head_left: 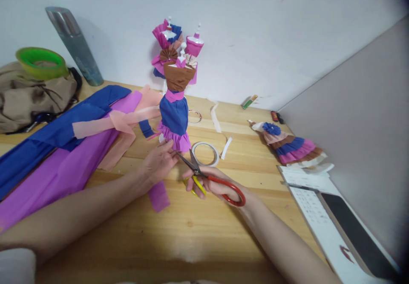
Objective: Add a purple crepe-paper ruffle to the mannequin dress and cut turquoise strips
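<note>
— Why is your left hand (159,161) at the bottom of the small doll dress (175,117) in the middle of the frame?

— I hold the pink ruffle at its lower edge. My fingers are pressed together on the hem, I think to keep the paper tight and the little stand steady, because crepe paper bends away from a blade.

— And the right hand (209,185)?

— It carries the scissors (204,174), just right of the centre. My fingers are closed through the red and yellow handles. The blades are a little apart and the tips point up-left, very near the ruffle. I cannot tell if they touch it.

— Why are the paper sheets so far to the left?

— The blue sheet (57,134) and the purple sheet (60,169) lie flat on the surface (198,237) at the left, with a peach strip (108,124) over them. In my judgement they are close enough to reach but out of the cutting place.

— And the ring near the blades?

— That is a roll of tape (206,153), lying flat just right of the dress. A finished dress (289,144) lies on its side further right, well apart. Two other dressed stands (179,45) are behind, near the wall.
</note>
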